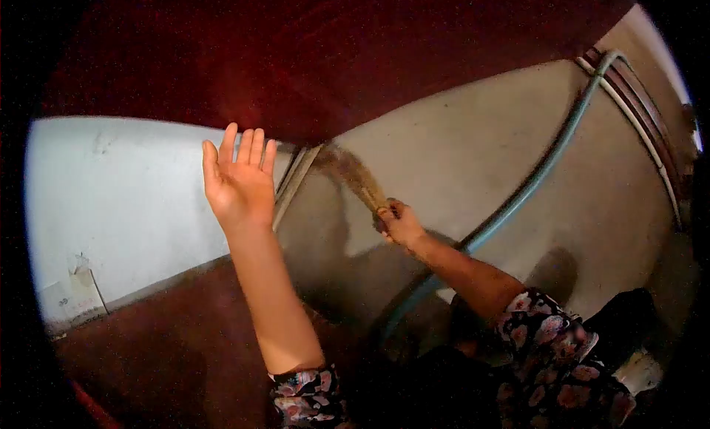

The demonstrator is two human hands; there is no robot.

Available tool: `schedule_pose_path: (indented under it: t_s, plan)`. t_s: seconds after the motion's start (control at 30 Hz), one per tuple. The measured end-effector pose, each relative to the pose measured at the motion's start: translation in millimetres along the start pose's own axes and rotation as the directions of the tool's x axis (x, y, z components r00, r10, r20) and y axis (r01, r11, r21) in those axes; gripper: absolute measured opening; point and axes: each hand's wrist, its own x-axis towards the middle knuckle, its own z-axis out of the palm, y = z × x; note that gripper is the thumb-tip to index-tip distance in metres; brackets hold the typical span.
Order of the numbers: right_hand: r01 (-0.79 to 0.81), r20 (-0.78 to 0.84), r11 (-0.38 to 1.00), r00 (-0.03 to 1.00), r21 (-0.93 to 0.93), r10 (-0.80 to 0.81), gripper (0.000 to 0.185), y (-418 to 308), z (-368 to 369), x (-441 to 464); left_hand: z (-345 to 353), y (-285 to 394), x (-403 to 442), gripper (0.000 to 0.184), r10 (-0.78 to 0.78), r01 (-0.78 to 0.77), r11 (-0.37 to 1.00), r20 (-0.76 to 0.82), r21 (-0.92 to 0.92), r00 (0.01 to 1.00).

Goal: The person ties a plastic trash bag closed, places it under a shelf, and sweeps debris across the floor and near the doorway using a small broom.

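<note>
My left hand [246, 186] is raised at the left of centre, palm showing and fingers stretched out, with nothing in it. Behind its fingertips runs the lower edge of the dark red surface [296, 59]. Right of centre, my right hand [401, 225] is closed around the narrow end of a straw-coloured hand broom [362, 183]. The broom points up and left, its bristle end blurred against the pale surface near a corner strip [297, 181]. Both arms have dark flowered sleeves.
A blue-green hose [543, 174] curves from the upper right down past my right forearm. Pipes or rails [640, 122] run along the right edge. A white panel [133, 200] stands at left, with a torn paper-like piece [87, 288] low on it. A reddish-brown surface [177, 340] lies below.
</note>
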Motion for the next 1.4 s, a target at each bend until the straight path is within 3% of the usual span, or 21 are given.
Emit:
schedule_pose_path:
  t_s: [0.03, 0.1, 0.13, 0.2, 0.27, 0.33, 0.4, 0.47, 0.53, 0.57, 0.63, 0.67, 0.73, 0.77, 0.83, 0.87, 1.1, 1.17, 1.23, 1.3, 1.4]
  plan:
    - [0.006, -0.008, 1.0, 1.0, 0.001, -0.006, 0.019, -3, -12, -9, 2, -3, 0, 0.074, -0.002, 0.002, 1.0, 0.009, -0.004, 1.0]
    - [0.136, -0.082, 0.888, 0.99, 0.44, -0.111, 0.019, 1, -28, -36, 5, -8, -1, 0.071, 0.037, -0.036, 0.999, -0.031, 0.025, 0.999]
    - [0.141, -0.091, 0.885, 0.99, 0.444, -0.112, 0.019, -4, -30, -50, 6, -10, 3, 0.071, 0.031, -0.03, 0.999, -0.023, 0.025, 0.999]
    - [0.264, -0.305, 0.819, 0.945, 0.51, -0.115, 0.015, -8, -35, -87, 9, -15, 4, 0.069, 0.049, -0.044, 0.996, -0.07, 0.074, 0.996]
    - [0.312, -0.265, 0.859, 0.94, 0.407, -0.216, 0.015, 20, -42, -108, 14, -23, 1, 0.065, 0.075, -0.066, 0.993, -0.087, 0.1, 0.993]
    - [0.269, -0.081, 0.942, 0.963, 0.2, -0.257, 0.02, 39, -42, -122, 11, -35, 1, 0.055, 0.115, -0.102, 0.988, -0.116, 0.113, 0.987]
    - [0.508, 0.102, 0.86, 0.854, 0.058, -0.511, 0.028, 73, -21, -101, 14, -44, 2, 0.052, 0.137, -0.12, 0.985, -0.148, 0.121, 0.98]
    - [0.426, 0.22, 0.86, 0.901, -0.281, -0.374, 0.021, 60, -9, -78, 15, -50, 4, 0.051, 0.177, -0.15, 0.977, -0.187, 0.152, 0.966]
    - [0.013, 0.297, 0.997, 0.955, -0.072, 0.009, 0.019, 21, -8, -48, 17, -53, 4, 0.051, 0.171, -0.146, 0.979, -0.182, 0.144, 0.968]
    - [-0.042, 0.23, 0.972, 0.968, -0.23, 0.096, 0.019, -34, -17, -39, 17, -53, 4, 0.052, 0.169, -0.144, 0.98, -0.189, 0.14, 0.967]
    - [-0.098, 0.118, 0.991, 0.987, -0.094, 0.109, 0.018, -67, -36, 13, 18, -55, 4, 0.054, 0.156, -0.13, 0.981, -0.188, 0.145, 0.97]
    - [-0.07, 0.086, 0.981, 0.995, 0.183, 0.055, 0.016, -44, -40, 52, 18, -54, 3, 0.055, 0.165, -0.135, 0.98, -0.217, 0.148, 0.962]
    - [0.024, -0.17, 1.0, 0.985, 0.009, -0.022, 0.016, -62, -60, 57, 14, -58, 5, 0.057, 0.181, -0.15, 0.978, -0.238, 0.142, 0.954]
    - [0.028, -0.178, 1.0, 0.984, 0.006, -0.026, 0.016, -71, -75, 52, 15, -63, 7, 0.057, 0.178, -0.149, 0.98, -0.233, 0.133, 0.956]
    - [0.142, -0.252, 0.875, 0.967, 0.462, -0.024, 0.009, -79, -101, 34, 11, -68, 8, 0.061, 0.253, -0.192, 0.95, -0.249, 0.245, 0.935]
    - [0.145, -0.257, 0.877, 0.966, 0.459, -0.025, 0.009, -79, -108, 27, 7, -74, 9, 0.061, 0.25, -0.19, 0.952, -0.249, 0.24, 0.936]
    - [0.262, -0.356, 0.776, 0.933, 0.575, -0.051, 0.015, -50, -121, -31, 12, -123, 8, 0.066, 0.059, -0.008, 0.971, -0.208, 0.237, 0.976]
    - [0.362, -0.483, 0.595, 0.874, 0.717, 0.05, 0.015, -49, -117, -56, 4, -134, 18, 0.071, -0.248, 0.247, 0.968, -0.29, -0.039, 0.924]
    - [0.4, -0.487, 0.61, 0.873, 0.684, -0.026, 0.014, -44, -118, -81, 4, -144, 25, 0.083, -0.31, 0.298, 0.951, -0.293, -0.087, 0.904]
    - [0.313, -0.431, 0.686, 0.902, 0.656, 0.001, 0.013, -47, -110, -115, 14, -155, 27, 0.095, -0.411, 0.367, 0.909, -0.28, -0.197, 0.868]
    - [0.107, -0.179, 0.871, 0.984, 0.479, -0.022, 0.018, -17, -90, -122, 15, -164, 46, 0.106, -0.44, 0.389, 0.896, -0.293, -0.216, 0.849]
